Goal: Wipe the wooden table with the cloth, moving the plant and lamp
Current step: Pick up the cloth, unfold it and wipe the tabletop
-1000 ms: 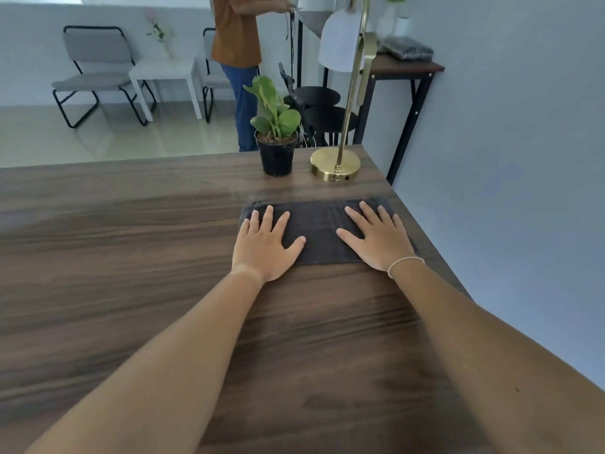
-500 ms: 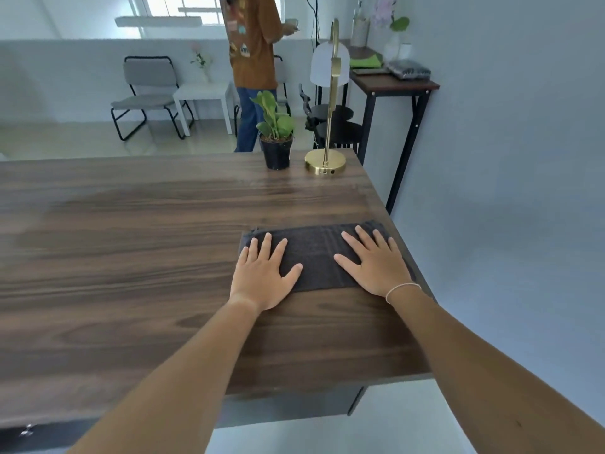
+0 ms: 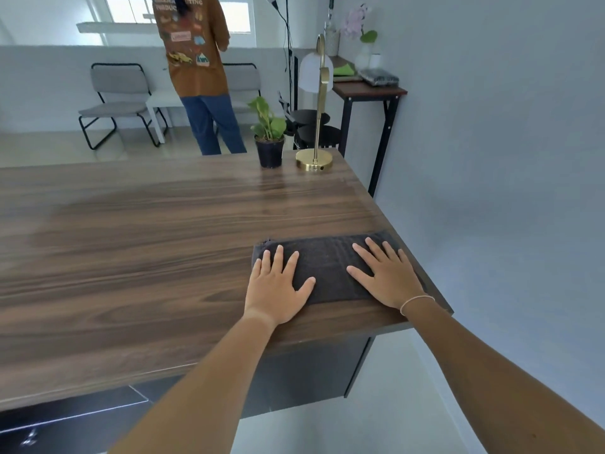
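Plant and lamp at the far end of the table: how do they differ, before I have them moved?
The potted plant is short, with green leaves in a black pot; the lamp is much taller, a thin brass stem on a round brass base with a white shade. The plant stands left of the lamp, which is nearer the table's right edge. Both stand upright, untouched, far beyond the cloth under both hands.

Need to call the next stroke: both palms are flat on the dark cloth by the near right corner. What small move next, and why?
Probably slide the cloth left along the near edge. Both the left hand and right hand press it flat at the table's near right corner, so no wood remains to wipe nearer. The plant and lamp stand at the far corner, out of that path.
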Action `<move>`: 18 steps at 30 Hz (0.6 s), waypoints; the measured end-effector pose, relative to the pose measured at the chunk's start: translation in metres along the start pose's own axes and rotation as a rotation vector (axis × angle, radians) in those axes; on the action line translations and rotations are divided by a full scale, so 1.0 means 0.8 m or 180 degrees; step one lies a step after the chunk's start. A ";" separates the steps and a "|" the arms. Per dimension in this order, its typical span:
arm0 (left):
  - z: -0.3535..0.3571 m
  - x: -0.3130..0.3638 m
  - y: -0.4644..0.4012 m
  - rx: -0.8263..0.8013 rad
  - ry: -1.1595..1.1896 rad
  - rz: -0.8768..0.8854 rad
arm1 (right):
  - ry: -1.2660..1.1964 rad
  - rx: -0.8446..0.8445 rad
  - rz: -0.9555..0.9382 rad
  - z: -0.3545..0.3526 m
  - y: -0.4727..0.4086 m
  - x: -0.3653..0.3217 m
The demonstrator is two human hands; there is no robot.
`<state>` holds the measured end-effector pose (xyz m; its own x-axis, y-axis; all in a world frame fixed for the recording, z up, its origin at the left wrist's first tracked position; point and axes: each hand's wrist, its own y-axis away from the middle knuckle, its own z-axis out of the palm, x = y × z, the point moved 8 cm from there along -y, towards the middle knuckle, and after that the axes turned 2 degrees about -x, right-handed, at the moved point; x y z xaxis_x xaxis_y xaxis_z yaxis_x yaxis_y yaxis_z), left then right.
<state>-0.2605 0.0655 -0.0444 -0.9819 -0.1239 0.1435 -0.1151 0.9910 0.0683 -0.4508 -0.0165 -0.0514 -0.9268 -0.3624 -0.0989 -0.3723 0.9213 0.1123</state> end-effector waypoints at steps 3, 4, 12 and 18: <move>0.000 -0.004 0.007 0.0001 0.0042 0.0036 | 0.0018 -0.0019 0.0030 0.000 0.009 -0.005; 0.000 -0.005 0.008 0.0000 0.0048 0.0038 | 0.0023 -0.0023 0.0039 0.000 0.010 -0.006; -0.025 -0.025 0.006 0.0112 0.0476 0.0122 | -0.0546 0.0167 0.0070 -0.025 0.003 -0.004; -0.073 -0.042 -0.024 0.0256 0.0904 -0.0163 | -0.1279 0.0545 -0.0029 -0.071 -0.028 -0.017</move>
<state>-0.2165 0.0475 0.0068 -0.8943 -0.1719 0.4132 -0.1861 0.9825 0.0058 -0.4323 -0.0404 0.0037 -0.8177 -0.3181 -0.4797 -0.3352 0.9407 -0.0524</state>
